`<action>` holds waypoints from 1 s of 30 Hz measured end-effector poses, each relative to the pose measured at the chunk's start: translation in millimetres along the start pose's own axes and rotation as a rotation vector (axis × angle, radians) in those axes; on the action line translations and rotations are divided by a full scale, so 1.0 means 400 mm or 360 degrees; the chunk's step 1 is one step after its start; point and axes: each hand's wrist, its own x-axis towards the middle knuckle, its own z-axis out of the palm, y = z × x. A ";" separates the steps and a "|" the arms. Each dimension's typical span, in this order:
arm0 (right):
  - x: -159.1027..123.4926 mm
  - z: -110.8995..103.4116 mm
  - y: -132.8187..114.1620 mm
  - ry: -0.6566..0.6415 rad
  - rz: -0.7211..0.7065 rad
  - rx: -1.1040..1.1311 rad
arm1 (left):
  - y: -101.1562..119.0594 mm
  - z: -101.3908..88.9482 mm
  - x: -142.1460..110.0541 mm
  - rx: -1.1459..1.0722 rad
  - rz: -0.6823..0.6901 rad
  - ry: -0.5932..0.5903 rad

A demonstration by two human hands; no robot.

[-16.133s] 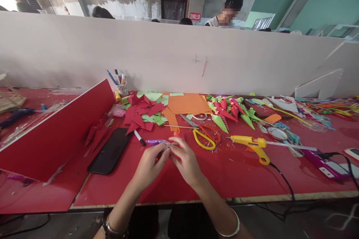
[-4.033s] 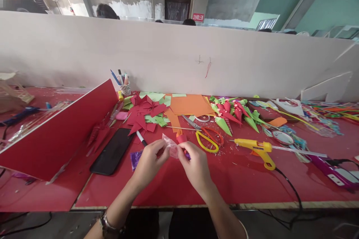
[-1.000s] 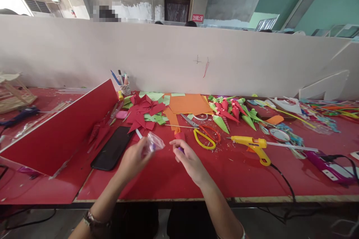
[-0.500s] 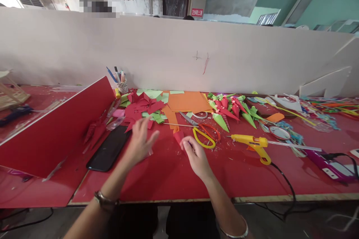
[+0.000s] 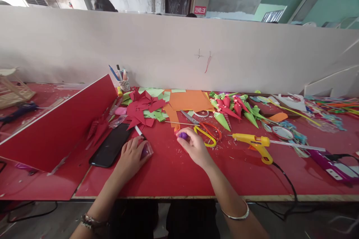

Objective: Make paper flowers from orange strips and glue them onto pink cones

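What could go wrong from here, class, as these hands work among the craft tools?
The glue gun points its nozzle towards the right hand; if hot, it could burn. Its cord runs over the table edge, so a snag might drag the gun. The right hand, pinching a purple lump, is beside the scissors and could knock them.

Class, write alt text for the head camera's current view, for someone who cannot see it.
The right hand holds a small purple lump while the left hand touches a clear bag on a red table. Nearby lie a black phone, cut red paper, orange sheets, scissors, red and green paper cones and a yellow glue gun.
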 end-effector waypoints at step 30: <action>0.040 0.057 -0.051 -0.0441 -0.0185 -0.0164 | 0.148 -0.125 0.071 -0.1417 -0.0538 0.0232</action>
